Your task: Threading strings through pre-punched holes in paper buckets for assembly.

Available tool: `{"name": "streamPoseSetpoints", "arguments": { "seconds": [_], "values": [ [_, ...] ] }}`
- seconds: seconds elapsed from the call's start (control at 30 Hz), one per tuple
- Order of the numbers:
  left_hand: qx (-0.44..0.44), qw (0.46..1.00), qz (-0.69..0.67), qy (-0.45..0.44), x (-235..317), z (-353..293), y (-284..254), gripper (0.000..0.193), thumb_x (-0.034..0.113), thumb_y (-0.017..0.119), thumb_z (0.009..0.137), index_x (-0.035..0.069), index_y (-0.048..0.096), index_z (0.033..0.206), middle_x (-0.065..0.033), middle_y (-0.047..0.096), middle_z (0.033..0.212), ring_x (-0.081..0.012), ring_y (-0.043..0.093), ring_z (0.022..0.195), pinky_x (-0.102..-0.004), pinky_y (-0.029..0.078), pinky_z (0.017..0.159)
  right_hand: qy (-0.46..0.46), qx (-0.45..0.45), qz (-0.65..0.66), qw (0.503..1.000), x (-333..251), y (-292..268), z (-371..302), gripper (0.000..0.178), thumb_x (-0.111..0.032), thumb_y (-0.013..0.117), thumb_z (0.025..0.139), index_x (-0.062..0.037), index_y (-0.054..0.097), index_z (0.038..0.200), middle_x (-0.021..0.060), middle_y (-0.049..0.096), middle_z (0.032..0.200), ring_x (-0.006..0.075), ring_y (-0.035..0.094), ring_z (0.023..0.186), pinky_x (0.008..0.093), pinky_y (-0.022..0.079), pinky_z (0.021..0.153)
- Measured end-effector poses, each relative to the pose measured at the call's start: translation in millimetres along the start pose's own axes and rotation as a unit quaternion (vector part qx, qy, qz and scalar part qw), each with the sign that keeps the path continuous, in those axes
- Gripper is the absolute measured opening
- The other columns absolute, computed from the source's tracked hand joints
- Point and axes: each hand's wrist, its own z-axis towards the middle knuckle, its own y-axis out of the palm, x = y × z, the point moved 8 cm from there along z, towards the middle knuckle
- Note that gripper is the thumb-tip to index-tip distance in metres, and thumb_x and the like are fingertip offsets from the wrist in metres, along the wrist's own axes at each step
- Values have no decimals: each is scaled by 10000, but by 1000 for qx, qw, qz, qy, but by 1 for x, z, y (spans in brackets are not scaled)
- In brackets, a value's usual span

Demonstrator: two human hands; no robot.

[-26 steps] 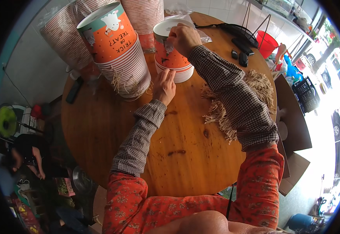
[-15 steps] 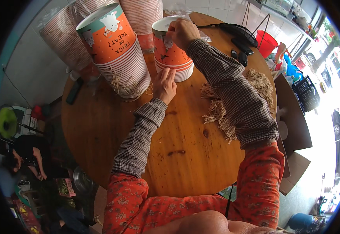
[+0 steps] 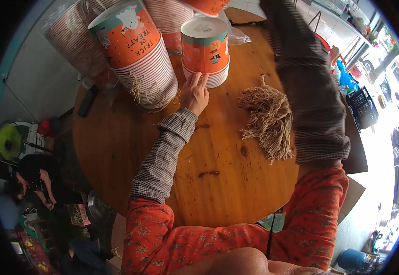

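Observation:
My left hand rests with its fingers extended against the lower rims of a short stack of upside-down paper buckets, orange and teal with cartoon figures. My right forearm stretches up past the top edge, blurred by motion, and its hand is out of view. Another orange bucket is cut off at the top edge; what holds it does not show. Left of my left hand leans a tall nested stack of the same buckets, with loose twine around its lower part.
A bundle of beige twine lies on the round wooden table. Plastic-wrapped bucket stacks stand at the back left, near a dark phone-like object. Another person is low at the left. A cardboard box stands on the right.
My right hand has left the short stack and gone up out of view. A bucket now appears at the top edge, and the stack shows a different printed side. My left hand stays at the rims.

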Motion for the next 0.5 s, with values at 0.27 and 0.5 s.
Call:
{"name": "streamPoseSetpoints", "arguments": {
  "seconds": [0.27,0.5],
  "values": [
    [-71,958,-121,-250,-65,-103,-44,369,135,648,840,17,577,1182,-181,590,1176,-334,582,1075,-395,481,892,387,-175,240,873,28,-18,-247,257,-292,506,977,-75,638,937,3,594,784,100,488,642,239,424,597],
    [169,709,-605,-319,-34,-187,-106,403,263,474,982,-20,482,1269,-124,582,1218,-229,536,1163,-362,453,931,664,-122,347,651,8,26,-454,206,-219,545,977,-30,626,982,19,606,731,94,534,564,250,471,515]
  ]
}}
